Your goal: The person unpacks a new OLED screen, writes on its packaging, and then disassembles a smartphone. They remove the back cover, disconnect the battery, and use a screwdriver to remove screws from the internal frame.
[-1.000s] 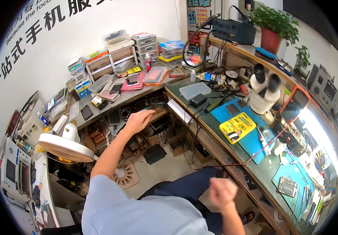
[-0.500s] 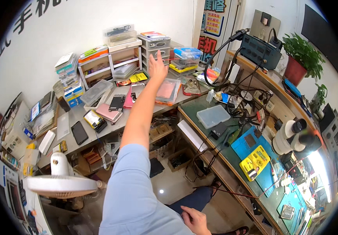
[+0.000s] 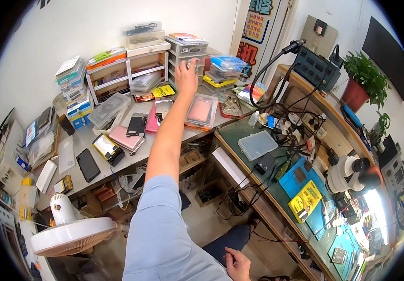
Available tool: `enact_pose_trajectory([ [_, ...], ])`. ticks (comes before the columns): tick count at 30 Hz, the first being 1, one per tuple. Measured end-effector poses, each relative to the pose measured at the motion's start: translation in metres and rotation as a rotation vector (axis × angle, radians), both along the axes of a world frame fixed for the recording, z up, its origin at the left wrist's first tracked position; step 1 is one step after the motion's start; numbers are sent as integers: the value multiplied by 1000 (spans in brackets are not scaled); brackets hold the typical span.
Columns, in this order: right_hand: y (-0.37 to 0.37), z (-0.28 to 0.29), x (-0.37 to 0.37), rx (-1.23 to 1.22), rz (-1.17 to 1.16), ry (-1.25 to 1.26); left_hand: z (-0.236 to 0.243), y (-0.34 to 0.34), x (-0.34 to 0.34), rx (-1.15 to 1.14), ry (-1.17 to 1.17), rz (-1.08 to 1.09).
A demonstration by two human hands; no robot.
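My left hand [image 3: 186, 77] is stretched far out over the back bench, at a small grey plastic drawer cabinet [image 3: 175, 48]. Its fingers are bent around the handle of one of the upper drawers [image 3: 200, 62]; the hand and wrist hide part of the drawer fronts. Low in the picture, my right hand [image 3: 238, 265] rests by my leg with its fingers loosely curled, and nothing shows in it. Beside the cabinet stand stacked clear boxes [image 3: 228, 65] with blue and yellow parts. Below my left forearm are a white phone frame [image 3: 163, 108] and a clear case with a pink item [image 3: 201, 111].
White shelf units [image 3: 109, 75] stand left of the cabinet. Several phones, including a black one [image 3: 88, 165], lie on the bench. A white fan [image 3: 73, 234] stands at lower left. The right-hand bench holds a blue mat [image 3: 291, 174], a microscope [image 3: 343, 173] and tangled cables [image 3: 300, 122].
My left hand has gone from spread fingers in front of the cabinet to fingers bent at a drawer handle. My right hand's fingers have curled more. The view has tilted slightly.
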State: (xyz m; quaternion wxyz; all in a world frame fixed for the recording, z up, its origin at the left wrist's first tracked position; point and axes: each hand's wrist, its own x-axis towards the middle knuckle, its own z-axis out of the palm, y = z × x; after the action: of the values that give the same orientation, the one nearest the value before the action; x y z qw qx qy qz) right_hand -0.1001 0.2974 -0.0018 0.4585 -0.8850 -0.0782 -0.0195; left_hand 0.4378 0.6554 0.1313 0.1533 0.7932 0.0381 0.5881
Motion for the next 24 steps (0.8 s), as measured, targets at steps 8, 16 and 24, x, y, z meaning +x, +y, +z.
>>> enact_pose_trajectory([
  [8, -25, -27, -23, 97, -231, -288, 64, -114, -210, -33, -488, -521],
  [16, -67, 18, -78, -77, -313, -659, -89, -287, -487, -258, 213, -1433],
  [24, -105, -19, -164, -194, -765, -725, -137, -374, -618, -33, 722, -1873],
])
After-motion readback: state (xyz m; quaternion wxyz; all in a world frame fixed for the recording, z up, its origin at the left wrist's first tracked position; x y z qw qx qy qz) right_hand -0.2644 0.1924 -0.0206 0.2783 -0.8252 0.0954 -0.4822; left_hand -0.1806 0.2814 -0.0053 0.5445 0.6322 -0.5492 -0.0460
